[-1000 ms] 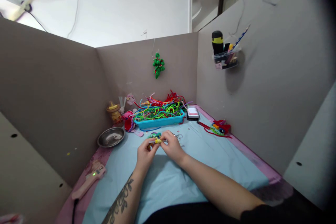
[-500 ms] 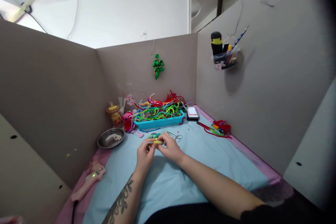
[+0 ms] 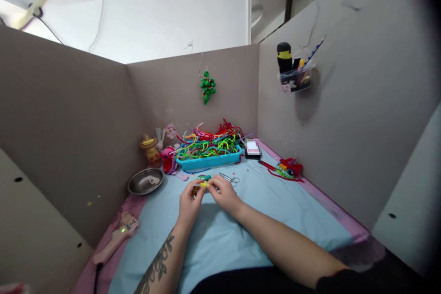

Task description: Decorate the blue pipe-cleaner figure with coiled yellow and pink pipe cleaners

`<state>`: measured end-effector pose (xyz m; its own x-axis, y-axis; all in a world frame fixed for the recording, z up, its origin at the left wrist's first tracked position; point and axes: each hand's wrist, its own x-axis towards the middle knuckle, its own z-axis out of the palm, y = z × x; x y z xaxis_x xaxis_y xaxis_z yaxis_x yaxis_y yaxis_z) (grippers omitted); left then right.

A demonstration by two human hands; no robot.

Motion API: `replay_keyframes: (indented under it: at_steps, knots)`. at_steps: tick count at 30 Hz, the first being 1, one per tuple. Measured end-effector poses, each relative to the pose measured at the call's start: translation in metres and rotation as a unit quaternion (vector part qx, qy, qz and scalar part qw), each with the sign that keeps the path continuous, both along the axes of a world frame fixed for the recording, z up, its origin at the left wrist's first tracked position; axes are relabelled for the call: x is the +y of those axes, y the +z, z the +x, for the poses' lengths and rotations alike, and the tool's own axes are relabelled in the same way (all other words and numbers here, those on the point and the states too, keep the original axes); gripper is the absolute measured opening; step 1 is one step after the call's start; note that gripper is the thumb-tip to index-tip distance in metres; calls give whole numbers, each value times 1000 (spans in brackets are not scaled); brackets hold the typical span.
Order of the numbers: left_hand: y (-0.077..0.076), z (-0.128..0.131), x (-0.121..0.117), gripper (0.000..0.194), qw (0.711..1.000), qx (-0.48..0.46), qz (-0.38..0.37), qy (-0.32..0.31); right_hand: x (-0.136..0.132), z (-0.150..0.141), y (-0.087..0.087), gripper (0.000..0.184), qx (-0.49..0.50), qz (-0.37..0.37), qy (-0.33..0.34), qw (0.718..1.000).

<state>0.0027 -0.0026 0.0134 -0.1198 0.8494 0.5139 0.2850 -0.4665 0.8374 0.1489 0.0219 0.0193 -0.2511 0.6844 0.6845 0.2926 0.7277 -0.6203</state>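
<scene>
Near the middle of the blue-covered table, my left hand [image 3: 190,195] and my right hand [image 3: 223,192] meet with fingertips pinched. Between them is a small yellow fuzzy piece [image 3: 204,184], which looks like pipe cleaner. A pale thin strip sticks out from its left end at my left fingers. Just beyond my fingers lies a small teal fuzzy piece [image 3: 204,177], partly hidden by the hands. Scissors [image 3: 234,179] rest on the cloth behind my right hand.
A blue tray [image 3: 208,162] heaped with colourful pipe cleaners stands at the back. Left are a metal bowl [image 3: 138,188] and a pink glue gun [image 3: 117,239]. A red fuzzy figure [image 3: 292,167] lies right. Grey partitions [image 3: 193,82] enclose the table.
The yellow piece has shifted slightly and turned between my fingers. My right fingers have moved a little to the right; my arms stay nearly still.
</scene>
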Motion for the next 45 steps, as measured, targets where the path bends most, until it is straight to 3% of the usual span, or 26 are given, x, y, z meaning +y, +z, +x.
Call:
replay_keyframes:
  at_steps: [10, 23, 38, 45]
  knots:
    - [3, 1, 0, 21, 999, -29, -10, -31, 0, 0, 0, 9, 18, 2, -34, 999]
    - [12, 5, -6, 24, 1000, -16, -7, -7, 1, 0, -2, 5, 35, 3, -43, 998]
    - [2, 2, -1, 28, 999, -50, -21, -7, 7, 0, -6, 12, 38, 6, -64, 997]
    - [1, 1, -1, 25, 1000, -10, -20, 13, 4, -2, -3, 12, 37, -7, -58, 998]
